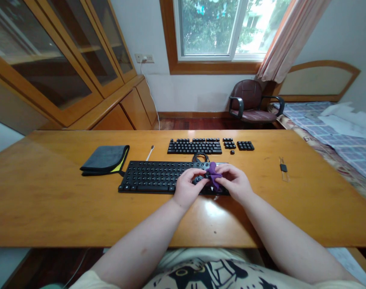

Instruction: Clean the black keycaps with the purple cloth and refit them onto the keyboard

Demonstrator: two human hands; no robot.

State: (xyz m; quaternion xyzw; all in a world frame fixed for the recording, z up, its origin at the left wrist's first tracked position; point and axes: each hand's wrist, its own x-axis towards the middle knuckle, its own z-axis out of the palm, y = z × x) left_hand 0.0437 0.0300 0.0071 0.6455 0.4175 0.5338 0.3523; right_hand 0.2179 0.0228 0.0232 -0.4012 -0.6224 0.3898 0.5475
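A black keyboard [149, 176] lies across the desk in front of me, most of its keycaps off and the bottom row at the left still capped. Over its right part, my left hand [189, 185] pinches a small black keycap [207, 175]. My right hand [235, 182] is closed on a purple cloth [213, 176], which touches the keycap. Part of the keyboard's right end is hidden behind my hands. Behind it, loose black keycaps [198, 146] sit in rows laid out like a keyboard, with a number-pad group [245, 145] at the right.
A folded grey cloth [106, 157] with a yellow underside lies at the left, beside a small white-handled brush [150, 152]. A coiled black cable [200, 156] rests behind the keyboard. On the right is a wire keycap puller [283, 168]. An office chair [251, 100] stands beyond the desk [65, 212].
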